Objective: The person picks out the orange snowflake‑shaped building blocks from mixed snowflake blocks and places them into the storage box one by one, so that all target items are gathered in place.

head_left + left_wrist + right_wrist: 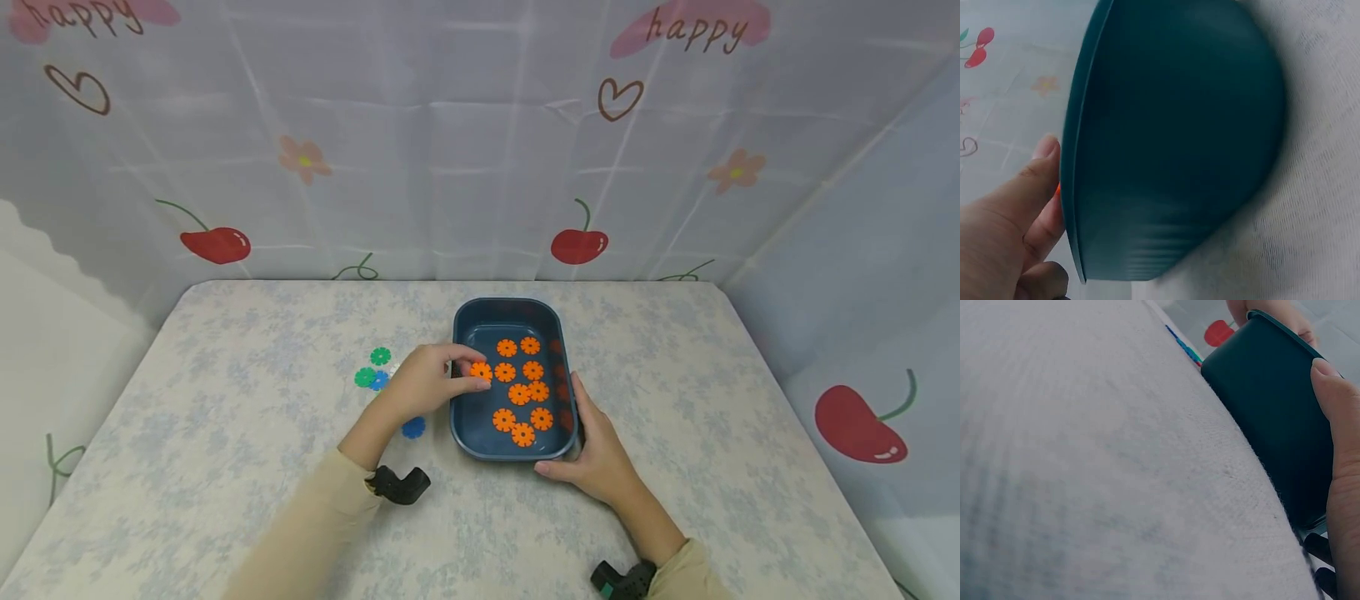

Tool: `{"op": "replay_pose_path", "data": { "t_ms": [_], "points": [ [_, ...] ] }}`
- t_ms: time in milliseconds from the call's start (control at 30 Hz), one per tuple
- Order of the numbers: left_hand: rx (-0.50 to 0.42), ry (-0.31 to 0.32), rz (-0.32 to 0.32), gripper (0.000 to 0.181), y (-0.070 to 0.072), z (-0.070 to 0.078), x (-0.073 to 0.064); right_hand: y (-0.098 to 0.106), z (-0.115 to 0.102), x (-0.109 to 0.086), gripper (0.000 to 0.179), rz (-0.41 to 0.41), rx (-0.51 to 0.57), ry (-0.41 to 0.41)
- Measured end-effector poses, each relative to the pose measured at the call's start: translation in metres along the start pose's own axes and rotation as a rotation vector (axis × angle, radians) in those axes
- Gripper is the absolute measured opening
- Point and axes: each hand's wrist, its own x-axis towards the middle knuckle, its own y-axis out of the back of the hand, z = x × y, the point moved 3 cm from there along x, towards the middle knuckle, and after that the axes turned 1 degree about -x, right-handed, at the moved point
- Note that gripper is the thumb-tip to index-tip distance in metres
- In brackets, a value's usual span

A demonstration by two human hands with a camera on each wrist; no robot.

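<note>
Pinching an orange disc (481,372) between thumb and fingertips, the left hand (429,382) is held over the near-left rim of the blue tray (467,433), so the disc hangs just inside the tray's left wall. The tray lies between the two hands, its long axis running away from the person, and its floor is strewn with more orange discs (525,392) just to the right of the held one. The right hand (596,454) is laid open against the tray's right side and near corner, fingers straight along the wall, steadying it. Behind the left hand, on the table (225,400), a few green discs (372,367) and blue discs (412,427) are left outside the tray. The left hand is nearer both to these loose pieces and to the tray's inside.
</note>
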Motion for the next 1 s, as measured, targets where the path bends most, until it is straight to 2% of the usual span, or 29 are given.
{"op": "replay_pose_path", "data": {
  "t_ms": [133, 300, 400, 500, 633, 800, 1000],
  "points": [
    [0.074, -0.040, -0.001, 0.040, -0.006, 0.006, 0.004, 0.000, -0.002, 0.000, 0.136, -0.001, -0.011, 0.003],
    [0.164, -0.109, -0.038, 0.041, -0.014, 0.014, 0.009, 0.001, -0.002, 0.000, 0.136, -0.003, -0.045, -0.018],
    [0.279, -0.143, -0.049, 0.041, -0.018, 0.019, 0.012, 0.002, -0.003, -0.001, 0.135, -0.002, -0.048, -0.018],
    [0.411, -0.210, -0.060, 0.039, -0.021, 0.024, 0.016, 0.003, -0.003, -0.001, 0.136, 0.000, -0.021, 0.016],
    [0.499, -0.281, -0.099, 0.034, -0.026, 0.028, 0.021, 0.003, -0.002, -0.001, 0.137, 0.001, -0.006, 0.043],
    [0.547, -0.237, -0.170, 0.032, -0.030, 0.026, 0.027, 0.003, -0.001, -0.002, 0.135, 0.003, -0.027, 0.016],
    [0.631, -0.188, -0.188, 0.030, -0.035, 0.024, 0.034, 0.002, -0.002, -0.001, 0.135, 0.000, -0.033, 0.022]
  ]
}}
